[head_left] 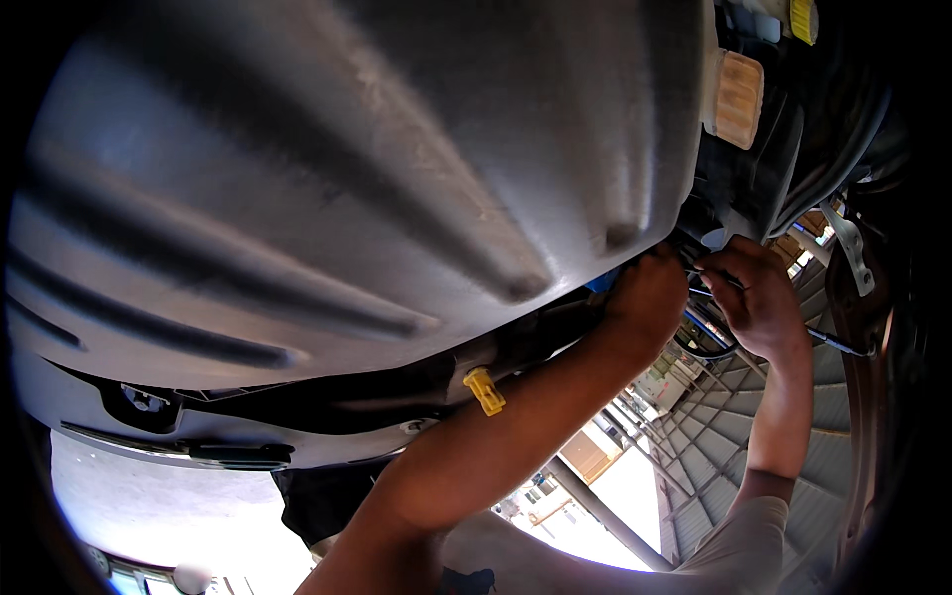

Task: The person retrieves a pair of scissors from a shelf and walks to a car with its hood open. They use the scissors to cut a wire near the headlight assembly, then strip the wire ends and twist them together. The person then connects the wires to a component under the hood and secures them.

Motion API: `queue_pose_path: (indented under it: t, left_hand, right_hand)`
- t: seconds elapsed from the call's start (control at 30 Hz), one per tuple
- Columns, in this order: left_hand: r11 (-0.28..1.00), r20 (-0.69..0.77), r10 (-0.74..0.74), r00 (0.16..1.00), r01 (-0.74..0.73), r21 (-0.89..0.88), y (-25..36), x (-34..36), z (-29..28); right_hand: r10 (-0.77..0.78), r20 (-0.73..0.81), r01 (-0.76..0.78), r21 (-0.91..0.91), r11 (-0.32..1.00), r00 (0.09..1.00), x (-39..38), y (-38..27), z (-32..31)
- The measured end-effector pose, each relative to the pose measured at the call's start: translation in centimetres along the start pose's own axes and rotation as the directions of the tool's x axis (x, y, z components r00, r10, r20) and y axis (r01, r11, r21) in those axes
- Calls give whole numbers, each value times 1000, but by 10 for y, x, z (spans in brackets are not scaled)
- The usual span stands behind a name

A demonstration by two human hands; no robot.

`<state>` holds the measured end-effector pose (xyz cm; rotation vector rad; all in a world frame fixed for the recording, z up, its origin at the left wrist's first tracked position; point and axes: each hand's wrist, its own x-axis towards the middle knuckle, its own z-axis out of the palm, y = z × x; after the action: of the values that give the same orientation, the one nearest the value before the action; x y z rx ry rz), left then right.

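My left hand (pixel 653 290) is at the edge of a large grey ribbed panel (pixel 367 198), its fingers curled and their tips hidden beyond the edge. Close beside it, my right hand (pixel 762 302) has thumb and forefinger pinched together; anything between them is too small to make out. A bit of something blue (pixel 601 282) shows next to my left hand. Black hoses (pixel 838 174) and thin cables (pixel 706 322) run around both hands. Below my left forearm's upper edge, a yellow plastic pull handle (pixel 484 391) sticks out from under the panel.
A tan square cap (pixel 739 99) and a yellow round cap (pixel 804 20) sit at the upper right. Farther right hangs a metal bracket (pixel 848 248) beside a dark vertical frame (pixel 863 416). A pale body panel with a dark trim strip (pixel 238 455) lies lower left.
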<state>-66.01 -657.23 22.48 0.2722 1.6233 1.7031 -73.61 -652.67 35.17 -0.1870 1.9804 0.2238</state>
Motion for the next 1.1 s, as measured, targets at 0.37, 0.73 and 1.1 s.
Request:
queue_pose_path:
  t: [0.37, 0.73, 1.1]
  left_hand:
    - [979, 203, 0, 979, -42, 201, 1, -5, -8]
    - [896, -86, 412, 907, -421, -143, 4, -116, -97]
    - [899, -136, 428, 894, -437, -44, -39, -153, -156]
  right_hand:
    - [18, 21, -19, 29, 999, 1000, 13, 0, 6]
    - [163, 181, -156, -53, 986, 970, 53, 0, 47]
    - [250, 64, -257, 162, 953, 966, 31, -7, 23]
